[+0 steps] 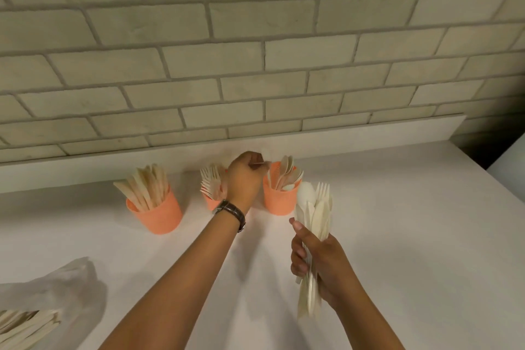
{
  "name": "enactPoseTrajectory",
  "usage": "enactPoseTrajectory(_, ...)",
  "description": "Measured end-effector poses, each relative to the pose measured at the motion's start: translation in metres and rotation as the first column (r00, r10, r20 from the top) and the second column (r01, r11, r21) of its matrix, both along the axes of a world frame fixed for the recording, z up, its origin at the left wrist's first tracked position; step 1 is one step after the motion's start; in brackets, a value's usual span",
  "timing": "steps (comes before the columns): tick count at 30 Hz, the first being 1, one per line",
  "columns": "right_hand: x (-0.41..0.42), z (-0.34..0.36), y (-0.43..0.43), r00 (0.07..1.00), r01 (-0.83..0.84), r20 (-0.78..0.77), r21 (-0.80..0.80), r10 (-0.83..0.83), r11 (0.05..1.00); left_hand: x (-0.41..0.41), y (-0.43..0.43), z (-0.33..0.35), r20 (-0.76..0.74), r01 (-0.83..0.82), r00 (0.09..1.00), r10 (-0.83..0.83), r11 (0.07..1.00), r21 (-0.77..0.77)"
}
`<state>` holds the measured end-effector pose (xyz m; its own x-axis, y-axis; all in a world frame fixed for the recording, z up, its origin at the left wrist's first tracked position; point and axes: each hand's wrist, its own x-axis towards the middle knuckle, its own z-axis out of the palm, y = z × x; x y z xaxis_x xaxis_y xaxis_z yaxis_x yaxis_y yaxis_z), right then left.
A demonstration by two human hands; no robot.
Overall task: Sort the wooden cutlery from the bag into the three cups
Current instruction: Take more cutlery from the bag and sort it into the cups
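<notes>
Fingers first: our left hand (245,179) has its fingers (256,161) curled into a tight pinch on one thin wooden piece (265,157). It's smeared by motion. We'd guess it's a spoon from the pale rounded blur at the top, but we can't swear to it, and which way its long axis runs is hard to call too. It seems to poke out rightward from the pinch.

What matters is where that pinch is. It hangs just left of the spoon cup (279,202), level with the cup's rim, and the fork cup (210,203) is half hidden behind our wrist and watch (230,212). So the target is a short hop to the right, and we reckon the handle has to point down to slot in among the spoons already standing bowl-up in there.

The knife cup (159,214) sits well off to the left and doesn't come into this one.

Our right hand (322,267) is closer to us, with its fingers wrapped round a mixed bundle (315,221) held upright, fork tines and a spoon bowl at the top. It's near the spoon cup too, but it's full, so the left does the dropping.

The bag (62,281) lies on the table (412,236) at bottom left with more cutlery poking out, so there's plenty left to sort.
</notes>
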<state>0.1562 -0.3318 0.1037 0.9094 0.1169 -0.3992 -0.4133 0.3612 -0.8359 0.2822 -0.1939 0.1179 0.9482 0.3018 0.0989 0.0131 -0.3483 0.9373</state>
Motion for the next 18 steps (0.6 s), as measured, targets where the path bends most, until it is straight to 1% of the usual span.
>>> enactPoseTrajectory(2,0.001,-0.001,-0.002,1.000,-0.015,0.006,-0.033,0.015,0.999,-0.005,-0.002,-0.011,-0.091,0.051,0.995,-0.050,0.999,0.015)
enactPoseTrajectory(5,0.002,-0.002,-0.004,0.999,-0.029,0.018,-0.089,0.031,0.996,-0.026,-0.003,-0.008,-0.049,0.071,0.996,-0.070,0.997,0.014)
enactPoseTrajectory(6,0.003,-0.003,-0.003,0.999,-0.033,0.027,-0.108,0.036,0.994,-0.034,-0.004,-0.004,-0.070,0.113,0.991,-0.112,0.994,0.005)
enactPoseTrajectory(8,0.004,-0.003,-0.003,0.998,-0.045,0.046,-0.157,0.052,0.987,-0.051,-0.007,0.004,-0.165,0.253,0.951,-0.262,0.965,-0.072)
enactPoseTrajectory(10,0.005,-0.003,0.000,0.995,-0.064,0.058,-0.204,0.077,0.977,-0.062,-0.008,0.006,-0.214,0.319,0.916,-0.338,0.940,-0.121)
enactPoseTrajectory(14,0.003,-0.002,0.008,0.989,-0.111,0.071,-0.244,0.132,0.963,-0.065,0.000,0.011,-0.241,0.276,0.914,-0.326,0.936,-0.219)
enactPoseTrajectory(16,0.003,0.000,0.009,0.985,-0.129,0.079,-0.246,0.153,0.961,-0.060,0.006,0.019,-0.256,0.211,0.916,-0.308,0.915,-0.343)
enactPoseTrajectory(18,0.004,0.000,0.008,0.986,-0.127,0.079,-0.229,0.149,0.965,-0.053,0.013,0.029,-0.223,0.135,0.939,-0.263,0.876,-0.463)
